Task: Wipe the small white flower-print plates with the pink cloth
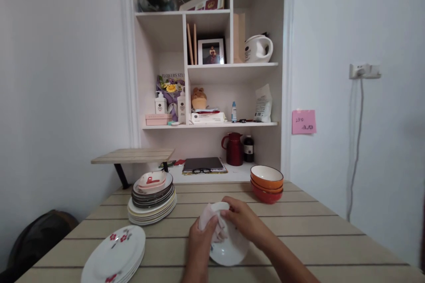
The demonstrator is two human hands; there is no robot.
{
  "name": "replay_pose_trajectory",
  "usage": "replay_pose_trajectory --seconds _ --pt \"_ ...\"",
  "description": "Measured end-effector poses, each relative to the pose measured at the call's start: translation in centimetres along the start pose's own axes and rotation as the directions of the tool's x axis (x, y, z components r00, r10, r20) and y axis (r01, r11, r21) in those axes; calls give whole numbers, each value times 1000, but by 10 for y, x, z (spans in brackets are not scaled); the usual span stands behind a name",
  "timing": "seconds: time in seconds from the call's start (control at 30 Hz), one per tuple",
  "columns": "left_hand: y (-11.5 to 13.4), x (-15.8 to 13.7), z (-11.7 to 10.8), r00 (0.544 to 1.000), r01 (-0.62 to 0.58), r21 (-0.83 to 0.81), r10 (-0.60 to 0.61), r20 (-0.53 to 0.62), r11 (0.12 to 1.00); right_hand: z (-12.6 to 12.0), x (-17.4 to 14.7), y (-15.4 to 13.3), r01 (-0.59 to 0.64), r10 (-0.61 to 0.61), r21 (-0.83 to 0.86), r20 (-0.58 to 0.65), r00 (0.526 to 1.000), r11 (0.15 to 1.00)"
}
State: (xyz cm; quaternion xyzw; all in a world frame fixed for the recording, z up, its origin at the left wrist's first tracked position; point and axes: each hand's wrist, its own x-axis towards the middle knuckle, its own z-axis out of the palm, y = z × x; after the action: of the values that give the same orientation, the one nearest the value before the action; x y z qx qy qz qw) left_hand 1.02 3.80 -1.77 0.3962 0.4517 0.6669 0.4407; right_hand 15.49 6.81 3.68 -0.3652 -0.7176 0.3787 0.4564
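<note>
Over the near middle of the table, a white plate (pixel 229 253) with a small blue mark is held tilted. My right hand (pixel 247 223) grips its far rim, thumb inside and fingers behind. My left hand (pixel 201 238) is closed on a pale pink cloth (pixel 206 216), which wraps the plate's left edge and lies against its inner face. The left fingers behind the plate are hidden. To the left lies a stack of white plates with red flowers (pixel 114 252). Behind it stands a taller stack of mixed plates (pixel 151 212), topped by small square dishes (pixel 152 180).
Several orange and red bowls (pixel 267 183) are stacked at the table's back right. A small raised shelf (pixel 133 155) overhangs the back left. Beyond the slatted table (pixel 308 234), a white shelf unit holds a red jug (pixel 234 149), a dark bottle (pixel 248 148) and a laptop (pixel 202 164).
</note>
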Motion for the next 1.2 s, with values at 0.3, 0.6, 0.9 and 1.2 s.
replay_pose_trajectory --seconds 0.3,0.6,0.9,1.2 --pt "-6 -1 7 995 98 -171 -98 8 980 27 -25 22 -44 193 464 -279 941 885" --pt "-5 -4 19 988 153 -257 -152 22 954 35 -24 11 77 318 724 -393 863 686" --pt "-2 -2 5 995 96 -216 -95 12 972 5 -23 12 -96 194 456 -173 966 885" --pt "5 -4 -1 996 47 -154 -34 83 987 1 -24 6 89 -96 -64 -112 989 994"
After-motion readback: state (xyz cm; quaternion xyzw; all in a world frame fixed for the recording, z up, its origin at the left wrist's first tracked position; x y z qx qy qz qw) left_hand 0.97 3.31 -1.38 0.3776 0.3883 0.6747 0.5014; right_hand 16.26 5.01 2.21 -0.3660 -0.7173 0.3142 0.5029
